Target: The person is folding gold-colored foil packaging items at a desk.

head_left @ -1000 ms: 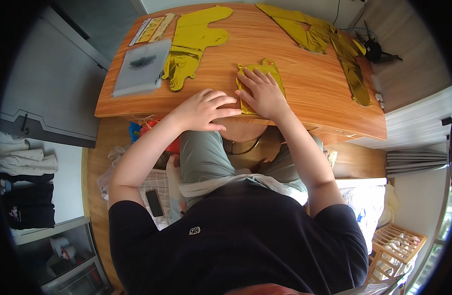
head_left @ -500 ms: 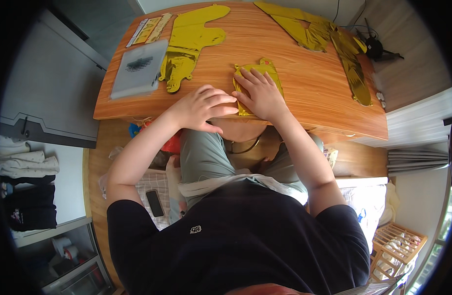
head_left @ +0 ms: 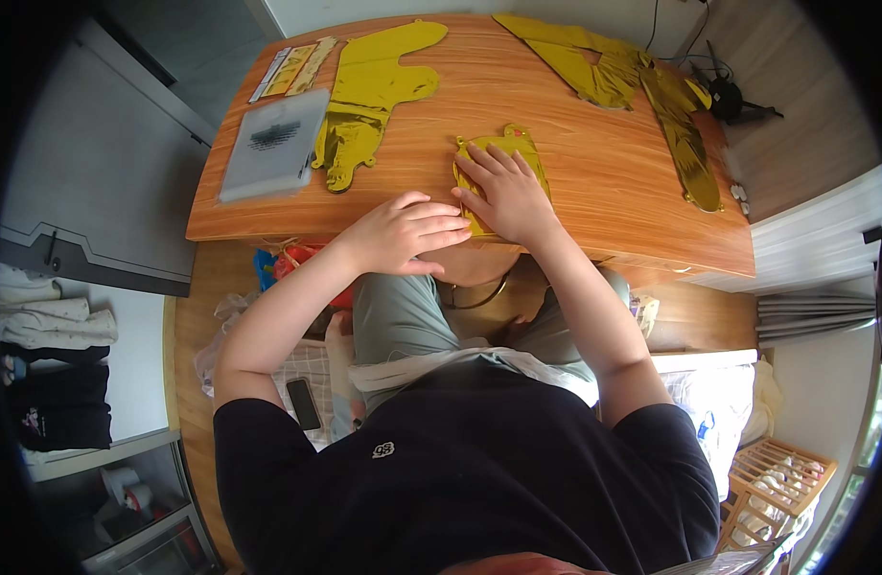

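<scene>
Under my right hand (head_left: 506, 195) lies a folded gold foil balloon (head_left: 532, 158), flat at the table's front edge. That hand presses on it with fingers stretched out, covering its middle; its tabbed top edge shows beyond the fingertips. My left hand (head_left: 407, 233) is at the table edge, with fingers extended toward the balloon's lower left side and the thumb apart below them. Whether those fingertips touch the foil is hard to tell. Another flat gold foil balloon (head_left: 379, 81) lies to the left, and more gold foil (head_left: 594, 72) stretches along the far right.
A clear plastic sleeve (head_left: 273, 144) and some printed strips (head_left: 294, 69) lie on the wooden table (head_left: 499, 86) at left. A black device with cables (head_left: 733, 99) stands at the back right. Below the table are red and blue bags (head_left: 297, 259) and a phone (head_left: 304, 403).
My left hand has shifted slightly right, its fingers closer together and the thumb nearer to them. The right hand stays flat on the folded balloon. The whole view has tilted a little.
</scene>
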### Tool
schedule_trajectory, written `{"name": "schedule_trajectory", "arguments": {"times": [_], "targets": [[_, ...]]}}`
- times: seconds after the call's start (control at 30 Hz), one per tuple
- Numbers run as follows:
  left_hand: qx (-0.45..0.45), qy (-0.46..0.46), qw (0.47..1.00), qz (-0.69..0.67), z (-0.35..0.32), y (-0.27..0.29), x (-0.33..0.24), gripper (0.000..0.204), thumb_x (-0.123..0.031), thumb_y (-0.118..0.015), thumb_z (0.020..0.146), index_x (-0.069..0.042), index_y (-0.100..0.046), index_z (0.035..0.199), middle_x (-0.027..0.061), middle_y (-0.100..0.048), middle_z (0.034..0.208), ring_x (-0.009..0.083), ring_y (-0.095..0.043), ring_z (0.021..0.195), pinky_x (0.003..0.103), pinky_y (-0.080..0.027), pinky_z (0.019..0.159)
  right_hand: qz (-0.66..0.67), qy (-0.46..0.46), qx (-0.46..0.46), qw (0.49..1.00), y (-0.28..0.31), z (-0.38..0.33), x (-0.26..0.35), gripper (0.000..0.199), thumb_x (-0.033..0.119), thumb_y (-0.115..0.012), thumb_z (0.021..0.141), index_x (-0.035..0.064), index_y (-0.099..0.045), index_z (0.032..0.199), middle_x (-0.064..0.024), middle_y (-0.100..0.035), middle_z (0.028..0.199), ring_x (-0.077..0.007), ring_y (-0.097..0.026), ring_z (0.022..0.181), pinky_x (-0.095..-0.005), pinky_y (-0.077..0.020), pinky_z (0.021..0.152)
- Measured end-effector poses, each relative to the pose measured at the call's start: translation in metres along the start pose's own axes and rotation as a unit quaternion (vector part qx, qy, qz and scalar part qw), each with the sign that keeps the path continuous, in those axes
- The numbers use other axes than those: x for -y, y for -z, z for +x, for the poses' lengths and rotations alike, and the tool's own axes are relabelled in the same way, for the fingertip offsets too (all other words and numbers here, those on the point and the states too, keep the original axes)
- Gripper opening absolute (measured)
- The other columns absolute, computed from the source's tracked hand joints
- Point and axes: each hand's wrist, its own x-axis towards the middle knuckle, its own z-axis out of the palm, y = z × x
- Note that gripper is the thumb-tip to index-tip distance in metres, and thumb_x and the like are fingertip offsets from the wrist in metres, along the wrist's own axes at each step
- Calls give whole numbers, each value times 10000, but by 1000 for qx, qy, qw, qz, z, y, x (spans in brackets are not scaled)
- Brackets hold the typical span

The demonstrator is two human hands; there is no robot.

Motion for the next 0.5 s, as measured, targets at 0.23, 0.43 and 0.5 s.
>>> {"name": "schedule_trajectory", "arguments": {"times": [0.23, 0.43, 0.5], "targets": [[-81, 104, 987, -87, 16, -12, -13, 369, -390, -818, 818, -157, -733, 1091, 0, -709, 1204, 169, -619, 1202, 432, -416, 1057, 180, -14, -51, 982, 3, 3, -14, 525, 385, -504, 1076, 94, -511, 1512, -147, -459, 1594, -328, -391, 1494, -439, -269, 1238], [-93, 208, 971, -79, 31, -14, -20, 635, -417, -867, 753, -158, -635, 1285, 59, -642, 1278, 243, -588, 1237, 472, -412, 1059, 537, -84, -236, 806, 38, -32, -25, 321, 128, -487, 1088, -34, -623, 1330, -109, -652, 1359, -174, -559, 1290, -327, -387, 1126], [-87, 192, 976, -50, 43, -9, -25, 742, -432, -860, 759, -163, -567, 1385, 85, -591, 1366, 271, -549, 1298, 490, -390, 1104, 510, -93, -237, 822, 50, -61, -39, 278, 139, -539, 1062, -11, -663, 1261, -129, -686, 1291, -221, -593, 1263, -344, -416, 1099]]}}
